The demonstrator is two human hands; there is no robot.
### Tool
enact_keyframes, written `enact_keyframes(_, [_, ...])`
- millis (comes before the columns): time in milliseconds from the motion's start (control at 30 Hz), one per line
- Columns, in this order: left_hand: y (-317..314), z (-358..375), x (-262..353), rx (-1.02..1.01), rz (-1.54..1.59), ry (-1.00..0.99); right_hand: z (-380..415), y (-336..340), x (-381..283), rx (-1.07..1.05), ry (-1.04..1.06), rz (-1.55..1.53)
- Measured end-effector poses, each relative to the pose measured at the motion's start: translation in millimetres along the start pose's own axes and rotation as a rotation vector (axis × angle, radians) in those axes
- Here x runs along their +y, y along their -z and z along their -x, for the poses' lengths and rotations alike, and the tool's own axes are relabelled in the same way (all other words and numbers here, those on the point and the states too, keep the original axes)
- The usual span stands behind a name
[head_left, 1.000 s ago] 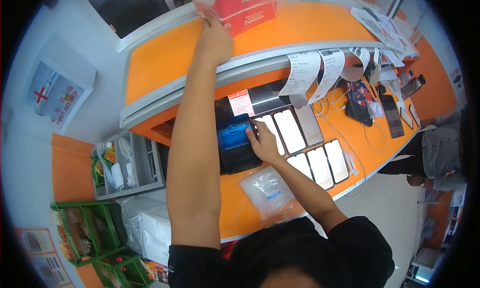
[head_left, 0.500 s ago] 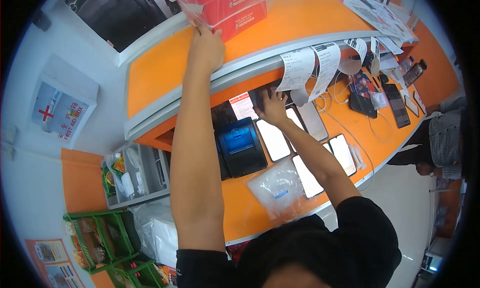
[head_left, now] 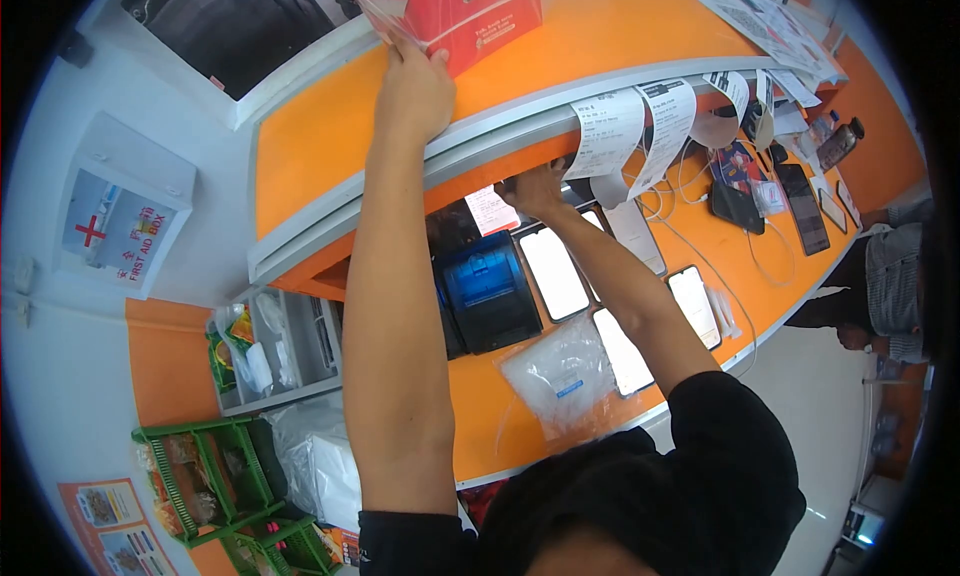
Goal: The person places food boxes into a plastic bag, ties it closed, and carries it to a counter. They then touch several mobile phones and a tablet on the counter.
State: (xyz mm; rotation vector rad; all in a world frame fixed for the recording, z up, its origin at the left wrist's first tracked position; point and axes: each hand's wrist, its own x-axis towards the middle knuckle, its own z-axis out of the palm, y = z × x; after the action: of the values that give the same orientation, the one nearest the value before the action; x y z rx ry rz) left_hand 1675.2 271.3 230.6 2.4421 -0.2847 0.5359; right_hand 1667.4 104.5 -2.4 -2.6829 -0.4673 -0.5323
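On the orange upper counter, my left hand [head_left: 415, 88] grips the lower left edge of a clear plastic bag around red boxes [head_left: 480, 21]. My right hand [head_left: 538, 190] reaches under the shelf edge, beside a red and white slip [head_left: 491, 209]; its fingertips are partly in shadow and what they hold, if anything, is hidden. Just below it stand a black and blue printer [head_left: 488, 286] and a phone with a lit white screen [head_left: 553, 273]. White receipts [head_left: 607, 131] hang from the shelf edge to its right.
More phones [head_left: 694, 306], cables and a clear plastic packet [head_left: 562, 376] lie on the lower orange desk [head_left: 480, 446]. At the left are a first aid box [head_left: 130, 221], an open drawer [head_left: 300, 351] and green baskets [head_left: 210, 476]. A person [head_left: 890, 286] is at the far right.
My right hand has moved slightly left and deeper under the shelf edge. My left hand stays on the bag. The camera view has shifted slightly.
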Motion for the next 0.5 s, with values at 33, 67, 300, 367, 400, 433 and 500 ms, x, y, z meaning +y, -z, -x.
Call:
enact_keyframes(33, [-0.7, -0.2, -0.2, 0.000, 0.002, 0.001, 0.3, -4.4, 3.2, -0.001, 0.000, 0.001])
enact_keyframes(67, [-1.3, -0.3, -0.6, 0.014, -0.016, 0.001, 1.5, -8.8, 5.5, 0.021, -0.023, -0.053])
enact_keyframes(300, [1.7, 1.5, 3.0, 0.012, -0.036, 0.027, 42.9, -4.8, 4.1, 0.115, -0.040, 0.037])
enact_keyframes(367, [2.2, 1.0, 4.1, 0.010, -0.038, 0.040, 54.0, 2.5, 4.5, 0.053, -0.044, 0.029])
enact_keyframes(400, [1.9, 0.7, 4.3, 0.004, -0.042, 0.051, 57.6, 4.2, 6.1, -0.010, -0.052, 0.018])
enact_keyframes(433, [1.7, 0.7, 4.4, 0.004, -0.040, 0.050, 59.7, 4.4, 7.5, -0.009, -0.052, 0.021])
enact_keyframes(500, [1.3, 1.5, 5.6, -0.002, -0.023, 0.070, 64.3, 3.6, 9.6, -0.048, -0.047, 0.020])
